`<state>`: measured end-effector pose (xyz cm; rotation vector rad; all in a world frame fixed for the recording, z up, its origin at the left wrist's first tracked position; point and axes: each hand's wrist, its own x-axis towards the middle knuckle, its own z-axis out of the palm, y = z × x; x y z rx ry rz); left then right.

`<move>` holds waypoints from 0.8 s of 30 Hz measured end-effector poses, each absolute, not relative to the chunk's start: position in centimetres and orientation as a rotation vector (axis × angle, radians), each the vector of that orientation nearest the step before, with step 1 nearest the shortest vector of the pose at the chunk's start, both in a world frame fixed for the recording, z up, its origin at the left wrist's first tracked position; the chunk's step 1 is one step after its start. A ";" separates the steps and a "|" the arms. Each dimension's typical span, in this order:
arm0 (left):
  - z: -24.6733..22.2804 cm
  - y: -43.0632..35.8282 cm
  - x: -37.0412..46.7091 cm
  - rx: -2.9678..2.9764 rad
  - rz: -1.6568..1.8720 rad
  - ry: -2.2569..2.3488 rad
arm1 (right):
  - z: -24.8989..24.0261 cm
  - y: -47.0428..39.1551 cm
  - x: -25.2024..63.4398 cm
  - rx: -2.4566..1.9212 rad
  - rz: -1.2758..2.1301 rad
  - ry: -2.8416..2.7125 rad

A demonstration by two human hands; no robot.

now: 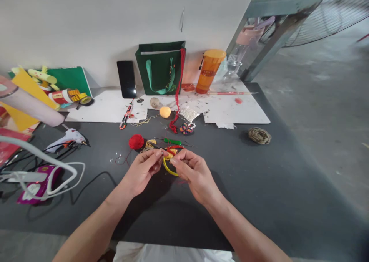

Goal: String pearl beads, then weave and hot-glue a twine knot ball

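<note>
Cable [54, 161], white and smooth, loops over a glossy purple packet [42, 185] at the far left of the dark, matt tabletop, and beyond it lies a pale plastic glue gun [69, 136], its nozzle aimed right. Farther back a flat black phone [127, 79] leans upright against the wall, a strand of small round beads [126, 118] trailing below it. A fuzzy red yarn ball [136, 141] sits just beyond the left hand [145, 168], whose thumb and forefinger tips are together; what they pinch, if anything, is too small for me to tell. Behind stands a stiff green paper bag [160, 73] with ribbon handles. Between the two hands is a slim, curved ring [168, 169], yellow on its near left, bowing toward the person, with red along the far edge; its right side is hidden, so I can't make out one long axis. Just past it a green-handled hook [172, 141] lies lengthwise left to right, its left end slightly farther off. The right hand [194, 169] has thumb and bent fingers clamped on the ring. Farther right come a translucent orange bottle [209, 72] and a coarse, oval grey-brown yarn bundle [259, 135].
</note>
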<state>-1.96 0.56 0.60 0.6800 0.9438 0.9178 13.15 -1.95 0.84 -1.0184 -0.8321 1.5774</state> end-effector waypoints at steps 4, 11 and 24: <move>0.7 0.5 -1.9 0.760 0.922 0.980 | 1.0 -1.9 13.2 -0.991 1.613 -0.797; 0.7 0.4 -1.8 0.808 0.914 0.989 | 1.0 -1.9 13.1 -0.978 1.619 -0.777; 0.7 0.4 -1.9 0.872 0.891 0.977 | 0.5 -1.8 13.1 -0.965 1.623 -0.782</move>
